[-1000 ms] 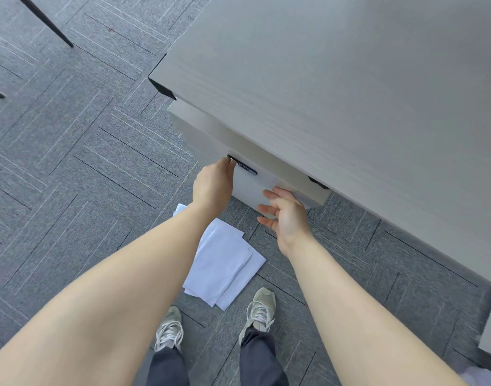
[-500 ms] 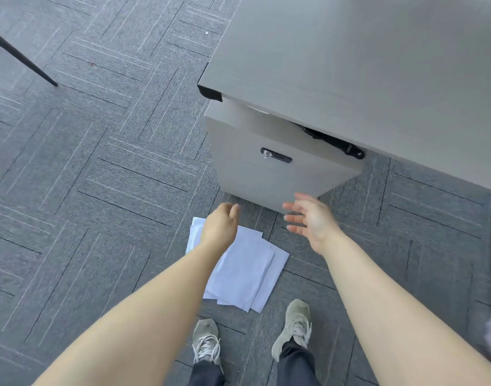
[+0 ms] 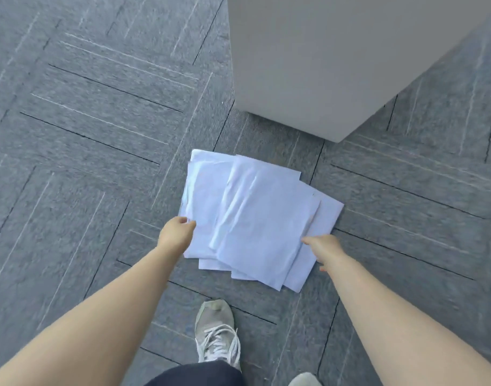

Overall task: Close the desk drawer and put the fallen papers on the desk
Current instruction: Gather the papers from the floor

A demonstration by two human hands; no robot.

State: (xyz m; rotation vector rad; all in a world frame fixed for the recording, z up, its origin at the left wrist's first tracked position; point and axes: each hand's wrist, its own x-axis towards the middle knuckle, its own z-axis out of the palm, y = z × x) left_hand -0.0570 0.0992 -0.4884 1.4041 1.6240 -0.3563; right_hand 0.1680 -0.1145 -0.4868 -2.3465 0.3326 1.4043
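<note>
Step in hand: gathering the fallen papers (image 3: pixel 255 218) from the carpet floor (image 3: pixel 85 135); judged from the reach of both arms.
Papers, location: centre of the frame, flat on the floor, a loose fanned stack of white sheets, edges out of line, several creased.
Left hand (image 3: pixel 176 235): at the left edge of the stack, fingers curled, touching the outermost sheet. Whether it pinches the sheet cannot be told.
Right hand (image 3: pixel 323 247): at the lower right edge of the stack, fingers pointing in at the sheets, on or just over the edge. A closed grip cannot be confirmed.
Hand spacing: apart, one on each side of the stack.
Desk unit (image 3: pixel 322 65): upper right of the frame, a grey panel face just beyond the papers. No drawer gap or handle shows in this view; drawer state cannot be read here.
Desk top: out of view.
Shoes: one grey laced shoe (image 3: pixel 218 332) in the lower centre, near the bottom edge of the stack; a second toe (image 3: pixel 304 380) at the bottom edge.
Risk 1: sheets slide apart on lifting. Cause: stack is fanned and held only at two edges.
Risk 2: a bottom sheet stays on the floor. Cause: thin paper lies flat on carpet.
Risk 3: further creasing. Cause: squeezing inward from both sides.
Risk 4: a sheet trapped or marked. Cause: shoe close to the lower edge.
Writing and labels: none legible; sheets look blank, picture is blurred.
</note>
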